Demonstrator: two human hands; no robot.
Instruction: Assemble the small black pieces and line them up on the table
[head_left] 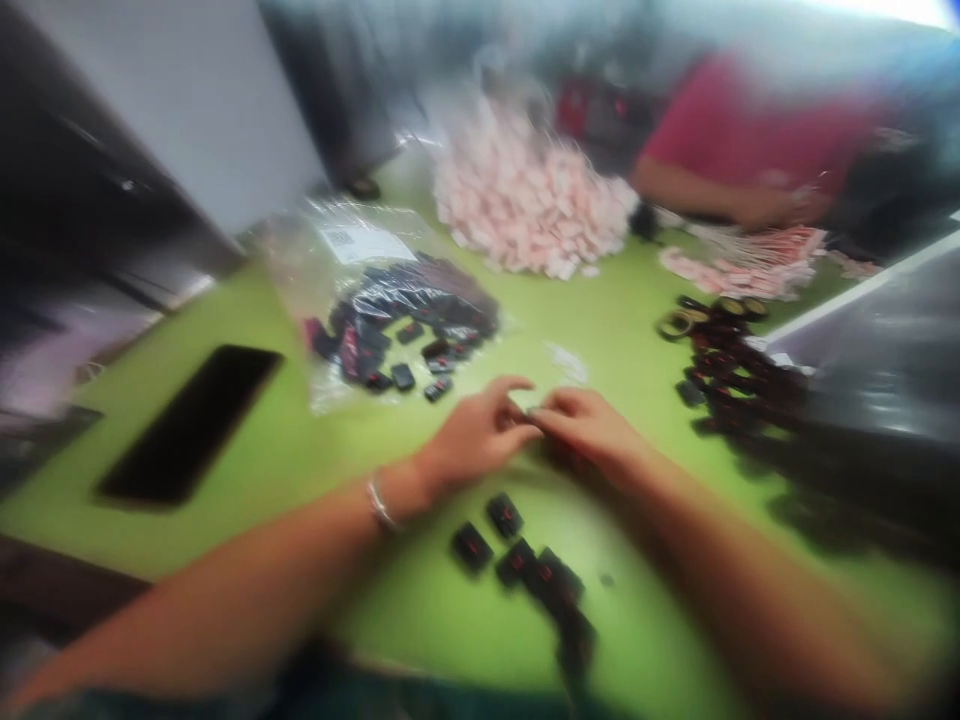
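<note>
My left hand (480,430) and my right hand (592,432) meet at the fingertips over the middle of the green table (577,325). Each is closed in a pinch. A small dark bit shows between them, too blurred and covered to name. Just below my hands lie several small black square parts with red marks (517,562), some touching one another. Beyond my left hand, a clear plastic bag (300,270) with a white label spills similar black parts (403,376) onto the table.
A dark flat rectangular slab (191,425) lies at left. Behind are a large heap of pale pink pieces (536,205) and a person in a pink top (757,130) near more pink pieces with white strands (750,260). Dark parts and rings (724,365) sit beside a pale bin (885,340) at right.
</note>
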